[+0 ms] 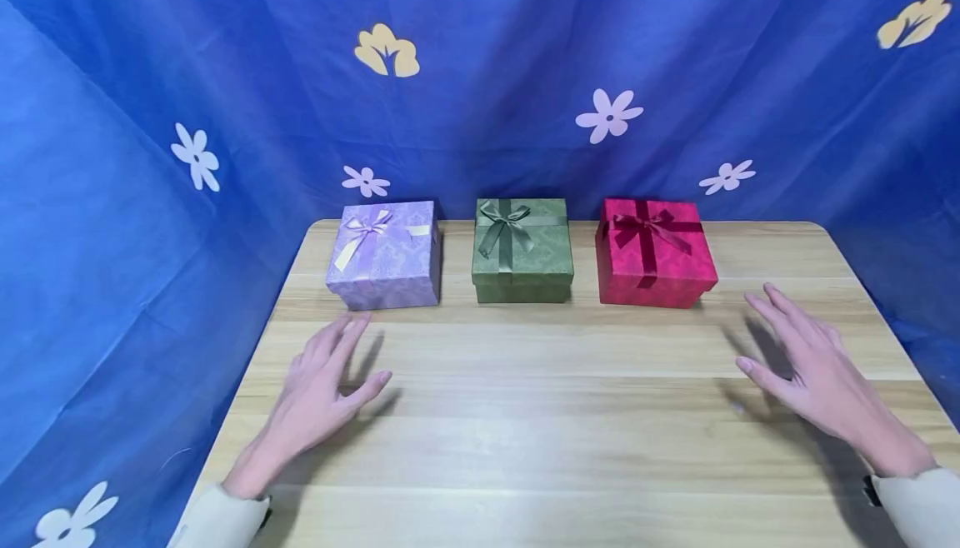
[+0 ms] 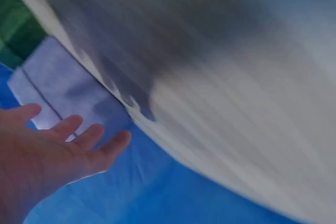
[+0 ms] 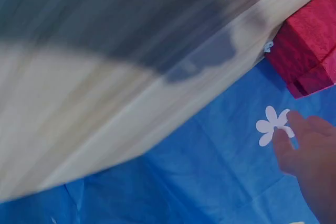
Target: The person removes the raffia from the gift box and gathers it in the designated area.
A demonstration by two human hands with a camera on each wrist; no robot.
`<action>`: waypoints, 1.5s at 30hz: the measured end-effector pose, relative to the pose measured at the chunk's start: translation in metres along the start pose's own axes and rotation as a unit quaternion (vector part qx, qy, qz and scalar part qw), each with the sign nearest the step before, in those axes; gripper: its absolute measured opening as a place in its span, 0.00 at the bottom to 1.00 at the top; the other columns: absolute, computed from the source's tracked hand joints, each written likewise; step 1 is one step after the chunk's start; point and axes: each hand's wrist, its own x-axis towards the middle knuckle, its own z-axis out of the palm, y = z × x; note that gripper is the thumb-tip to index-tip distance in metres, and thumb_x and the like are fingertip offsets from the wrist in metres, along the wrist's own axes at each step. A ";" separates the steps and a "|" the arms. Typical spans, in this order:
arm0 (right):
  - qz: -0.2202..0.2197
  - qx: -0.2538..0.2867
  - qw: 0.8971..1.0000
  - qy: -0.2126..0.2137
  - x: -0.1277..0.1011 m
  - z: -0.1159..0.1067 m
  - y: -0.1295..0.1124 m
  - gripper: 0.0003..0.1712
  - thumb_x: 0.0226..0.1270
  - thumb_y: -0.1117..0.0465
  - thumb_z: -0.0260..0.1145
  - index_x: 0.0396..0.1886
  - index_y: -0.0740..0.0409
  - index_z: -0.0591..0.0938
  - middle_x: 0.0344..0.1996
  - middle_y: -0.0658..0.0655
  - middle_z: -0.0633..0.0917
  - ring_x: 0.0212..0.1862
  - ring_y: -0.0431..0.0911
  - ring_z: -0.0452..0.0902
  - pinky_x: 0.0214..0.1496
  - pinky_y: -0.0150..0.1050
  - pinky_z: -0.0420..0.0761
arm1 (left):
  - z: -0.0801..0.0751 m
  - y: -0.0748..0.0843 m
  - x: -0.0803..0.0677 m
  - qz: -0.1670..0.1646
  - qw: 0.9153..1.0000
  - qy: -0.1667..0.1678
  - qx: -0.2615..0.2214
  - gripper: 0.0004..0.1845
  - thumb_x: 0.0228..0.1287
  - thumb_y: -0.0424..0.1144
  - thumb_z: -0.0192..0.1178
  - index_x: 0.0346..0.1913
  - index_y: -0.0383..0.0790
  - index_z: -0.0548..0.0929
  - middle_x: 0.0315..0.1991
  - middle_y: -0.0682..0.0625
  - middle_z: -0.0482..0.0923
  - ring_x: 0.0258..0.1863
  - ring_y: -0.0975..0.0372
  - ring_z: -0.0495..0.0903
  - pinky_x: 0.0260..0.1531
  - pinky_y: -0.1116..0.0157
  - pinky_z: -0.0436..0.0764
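Three lidded gift boxes stand in a row along the table's far edge. At the left is a lavender box (image 1: 384,261) with a pale ribbon bow, in the middle a green box (image 1: 522,252) with a green bow, at the right a red box (image 1: 654,256) with a dark red bow. My left hand (image 1: 322,390) hovers in front of the lavender box, fingers spread and empty, its fingertips close to the box's front in the head view. Over the right side of the table, my right hand (image 1: 810,369) is held with fingers extended, nearest to the red box and holding nothing.
The light wooden table (image 1: 525,415) has rounded far corners. Behind and beside it hangs a blue cloth (image 1: 487,73) with white and yellow flowers. In the right wrist view a small whitish bit (image 3: 268,46) lies beside the red box.
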 end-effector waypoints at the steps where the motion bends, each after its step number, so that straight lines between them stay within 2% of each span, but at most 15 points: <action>1: 0.001 0.017 1.000 0.003 0.002 0.000 -0.001 0.54 0.68 0.55 0.78 0.89 0.46 0.63 0.87 0.59 0.57 0.82 0.67 0.57 0.81 0.72 0.45 | 0.002 0.006 0.000 -0.004 1.000 -0.002 -0.029 0.47 0.73 0.57 0.71 0.87 0.47 0.62 0.82 0.33 0.60 0.78 0.34 0.59 0.67 0.23 0.58; 4: 0.006 0.064 0.998 0.019 0.004 0.001 -0.003 0.51 0.70 0.62 0.76 0.89 0.45 0.63 0.84 0.57 0.64 0.82 0.45 0.58 0.84 0.45 0.53 | 0.008 0.027 0.004 -0.015 0.994 -0.017 -0.111 0.45 0.75 0.53 0.70 0.87 0.48 0.63 0.82 0.38 0.63 0.79 0.38 0.62 0.69 0.24 0.59; 7: 0.014 0.119 0.992 0.034 0.007 0.004 -0.005 0.48 0.72 0.69 0.73 0.88 0.47 0.65 0.81 0.53 0.70 0.75 0.32 0.65 0.72 0.23 0.61 | 0.015 0.051 0.010 -0.028 0.981 -0.041 -0.189 0.42 0.78 0.51 0.68 0.87 0.51 0.63 0.82 0.42 0.64 0.78 0.40 0.64 0.69 0.25 0.61; 10: 0.032 0.175 0.983 0.042 0.010 0.007 -0.005 0.46 0.76 0.73 0.69 0.87 0.48 0.65 0.78 0.47 0.74 0.71 0.31 0.72 0.65 0.21 0.69 | 0.024 0.075 0.018 -0.035 0.962 -0.065 -0.263 0.40 0.80 0.48 0.67 0.87 0.52 0.62 0.84 0.42 0.61 0.79 0.38 0.64 0.70 0.29 0.64; 14: 0.045 0.246 0.967 0.043 0.015 0.009 -0.005 0.43 0.80 0.77 0.62 0.88 0.52 0.63 0.76 0.46 0.76 0.70 0.35 0.76 0.64 0.23 0.73 | 0.039 0.103 0.030 -0.041 0.927 -0.097 -0.360 0.39 0.81 0.43 0.66 0.88 0.51 0.61 0.86 0.42 0.55 0.80 0.36 0.61 0.72 0.34 0.66; 18: 0.044 0.341 0.938 0.043 0.023 0.013 -0.004 0.39 0.82 0.78 0.56 0.88 0.58 0.61 0.75 0.52 0.77 0.69 0.39 0.79 0.63 0.25 0.77 | 0.054 0.127 0.048 -0.039 0.901 -0.108 -0.419 0.40 0.80 0.41 0.66 0.88 0.52 0.60 0.87 0.46 0.53 0.81 0.38 0.60 0.74 0.37 0.66; 22: 0.058 0.435 0.898 0.042 0.028 0.016 -0.003 0.35 0.86 0.75 0.54 0.87 0.59 0.62 0.74 0.57 0.77 0.69 0.41 0.79 0.60 0.30 0.82 | 0.069 0.148 0.067 -0.030 0.892 -0.112 -0.438 0.41 0.81 0.41 0.65 0.89 0.52 0.59 0.88 0.48 0.53 0.82 0.40 0.58 0.74 0.38 0.67; 25: 0.067 0.475 0.877 0.040 0.030 0.018 -0.002 0.33 0.87 0.73 0.52 0.87 0.60 0.62 0.73 0.59 0.77 0.68 0.41 0.80 0.60 0.33 0.83 | 0.082 0.163 0.078 -0.032 0.881 -0.130 -0.454 0.40 0.81 0.44 0.64 0.88 0.53 0.60 0.87 0.47 0.53 0.82 0.39 0.58 0.73 0.36 0.66; 28: 0.070 0.503 0.861 0.039 0.034 0.020 -0.002 0.32 0.88 0.74 0.49 0.86 0.62 0.62 0.72 0.60 0.77 0.68 0.42 0.80 0.61 0.34 0.83 | 0.093 0.179 0.092 -0.032 0.871 -0.159 -0.463 0.40 0.81 0.47 0.64 0.89 0.57 0.59 0.88 0.47 0.52 0.83 0.41 0.57 0.75 0.37 0.64; 33: 0.071 0.534 0.842 0.034 0.054 0.024 0.002 0.31 0.90 0.72 0.46 0.87 0.59 0.63 0.73 0.60 0.76 0.70 0.44 0.78 0.65 0.35 0.81 | 0.108 0.206 0.122 -0.012 0.866 -0.200 -0.458 0.44 0.81 0.51 0.64 0.90 0.67 0.52 0.89 0.50 0.47 0.85 0.48 0.52 0.79 0.42 0.57; 36: 0.065 0.554 0.830 0.027 0.064 0.025 0.007 0.31 0.90 0.71 0.45 0.87 0.59 0.62 0.73 0.58 0.76 0.70 0.44 0.78 0.66 0.35 0.80 | 0.120 0.224 0.135 -0.007 0.853 -0.206 -0.480 0.45 0.82 0.50 0.63 0.90 0.69 0.48 0.89 0.53 0.43 0.86 0.50 0.50 0.79 0.44 0.58; 38: 0.065 0.568 0.820 0.022 0.070 0.025 0.010 0.31 0.91 0.70 0.45 0.88 0.59 0.60 0.73 0.58 0.75 0.69 0.43 0.78 0.66 0.35 0.80 | 0.130 0.237 0.144 -0.010 0.836 -0.197 -0.512 0.46 0.82 0.49 0.63 0.90 0.69 0.46 0.89 0.56 0.43 0.83 0.53 0.59 0.78 0.48 0.62; 40: 0.071 0.587 0.806 0.020 0.075 0.026 0.012 0.32 0.90 0.70 0.45 0.88 0.58 0.60 0.72 0.57 0.76 0.67 0.43 0.79 0.66 0.36 0.79 | 0.140 0.249 0.153 -0.008 0.830 -0.174 -0.530 0.46 0.83 0.48 0.62 0.91 0.65 0.45 0.89 0.57 0.43 0.81 0.56 0.63 0.78 0.51 0.64; 43: 0.083 0.605 0.792 0.018 0.084 0.029 0.012 0.32 0.90 0.70 0.45 0.88 0.55 0.60 0.70 0.56 0.76 0.66 0.42 0.80 0.66 0.36 0.78 | 0.153 0.262 0.167 -0.015 0.834 -0.129 -0.536 0.47 0.82 0.48 0.62 0.91 0.58 0.44 0.89 0.58 0.44 0.81 0.61 0.61 0.79 0.53 0.61; 45: 0.094 0.614 0.784 0.020 0.091 0.033 0.009 0.32 0.90 0.70 0.46 0.87 0.54 0.61 0.70 0.56 0.76 0.65 0.41 0.80 0.66 0.36 0.78 | 0.157 0.267 0.176 -0.027 0.848 -0.092 -0.522 0.48 0.81 0.48 0.62 0.91 0.54 0.45 0.89 0.57 0.45 0.85 0.61 0.51 0.81 0.51 0.56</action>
